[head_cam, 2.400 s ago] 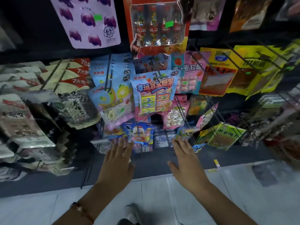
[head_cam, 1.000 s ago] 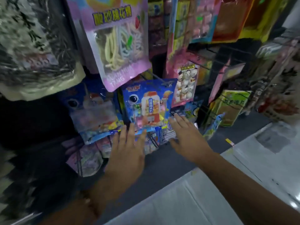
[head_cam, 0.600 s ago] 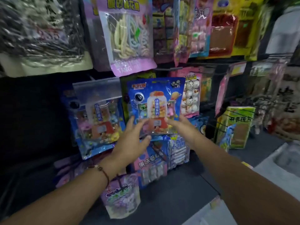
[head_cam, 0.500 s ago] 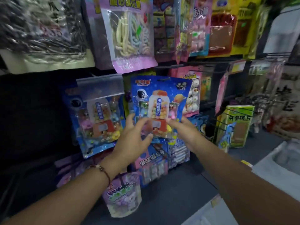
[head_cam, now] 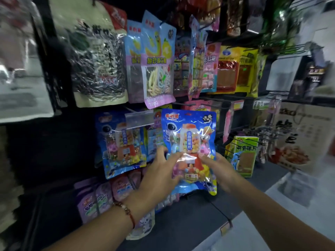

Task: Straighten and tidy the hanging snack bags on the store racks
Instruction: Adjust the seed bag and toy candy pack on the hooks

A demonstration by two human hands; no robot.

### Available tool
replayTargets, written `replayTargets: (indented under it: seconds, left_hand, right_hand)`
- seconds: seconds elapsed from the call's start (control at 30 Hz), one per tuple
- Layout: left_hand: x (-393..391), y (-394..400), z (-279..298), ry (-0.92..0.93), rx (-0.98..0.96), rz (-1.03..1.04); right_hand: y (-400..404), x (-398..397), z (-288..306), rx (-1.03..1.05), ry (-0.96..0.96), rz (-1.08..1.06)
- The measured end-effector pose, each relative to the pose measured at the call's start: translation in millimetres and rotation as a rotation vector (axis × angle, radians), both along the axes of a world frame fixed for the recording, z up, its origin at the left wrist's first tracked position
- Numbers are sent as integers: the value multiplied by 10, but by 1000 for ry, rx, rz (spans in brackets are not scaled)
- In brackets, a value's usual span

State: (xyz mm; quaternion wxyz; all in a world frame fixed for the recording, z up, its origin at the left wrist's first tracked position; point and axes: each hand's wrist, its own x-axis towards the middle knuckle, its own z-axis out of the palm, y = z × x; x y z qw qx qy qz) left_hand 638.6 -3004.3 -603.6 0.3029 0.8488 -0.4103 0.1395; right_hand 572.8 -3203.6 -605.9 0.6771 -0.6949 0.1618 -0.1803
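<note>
Hands: left hand (head_cam: 159, 175) and right hand (head_cam: 220, 172) both grip blue gumball candy bag (head_cam: 190, 142); matching bag (head_cam: 122, 144) hangs at 9 o'clock.

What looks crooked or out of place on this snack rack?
The blue gumball-machine candy bag held by the left hand and right hand sits forward of its row. Its twin to the left hangs tilted, and a clear price-tag holder overlaps that twin's top.

Dim store aisle: a black rack panel (head_cam: 45, 142) with wire hooks (head_cam: 235, 131), and a pale tiled floor (head_cam: 299, 205) at lower right.
</note>
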Motion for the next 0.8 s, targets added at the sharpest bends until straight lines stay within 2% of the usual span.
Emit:
replayTargets:
  seconds: [0.23,0.37,0.57,0.8]
  left_hand:
    - [-445,613,-37,57,0,-52]
    - [-586,1160,-66,146,-77,-28]
    - [-650,1915,-39,242,-199,-9]
    - [-367,1973,13,242,-213,40]
  right_hand:
    - [519,-590,-49,21,-16,23]
    - [969,-811,-128,-37,-4,126]
    - [1598,-898,-77,-146,117,278]
    - [1875,-430,147,-138,61,120]
